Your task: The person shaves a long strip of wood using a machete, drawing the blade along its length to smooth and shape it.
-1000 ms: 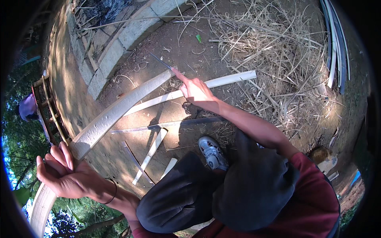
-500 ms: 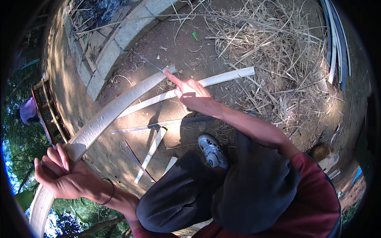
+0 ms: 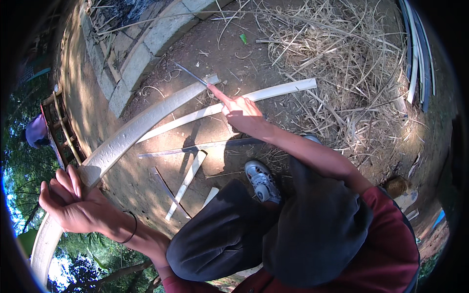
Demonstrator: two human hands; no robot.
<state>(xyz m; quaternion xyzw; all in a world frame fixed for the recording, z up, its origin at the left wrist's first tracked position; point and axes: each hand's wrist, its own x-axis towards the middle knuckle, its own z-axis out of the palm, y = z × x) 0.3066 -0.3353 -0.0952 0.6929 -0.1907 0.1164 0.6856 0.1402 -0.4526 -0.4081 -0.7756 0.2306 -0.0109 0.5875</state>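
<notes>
A long, pale strip of split bamboo [image 3: 139, 124] rises from the lower left toward the upper middle. My left hand [image 3: 73, 202] is closed around its near part, palm turned up and fingers curled over. At the far end of the strip is my right hand [image 3: 242, 113], gripping a knife [image 3: 189, 73] with the index finger stretched forward along it. The thin blade crosses the strip close to its tip and points up and left. The knife's handle is hidden inside my right fist.
Below my right hand, another pale strip [image 3: 273, 92] lies on the ground, with a dark strip [image 3: 195, 148] and shorter pieces [image 3: 188, 183] nearer. Shavings [image 3: 337, 63] are heaped at upper right. Stone edging [image 3: 168, 29] curves at upper left. My shoe [image 3: 263, 181] rests on the dirt.
The view has shifted slightly. A little more of the blade shows at the strip's far end. Both hands keep their grips, and the strip's angle is nearly the same.
</notes>
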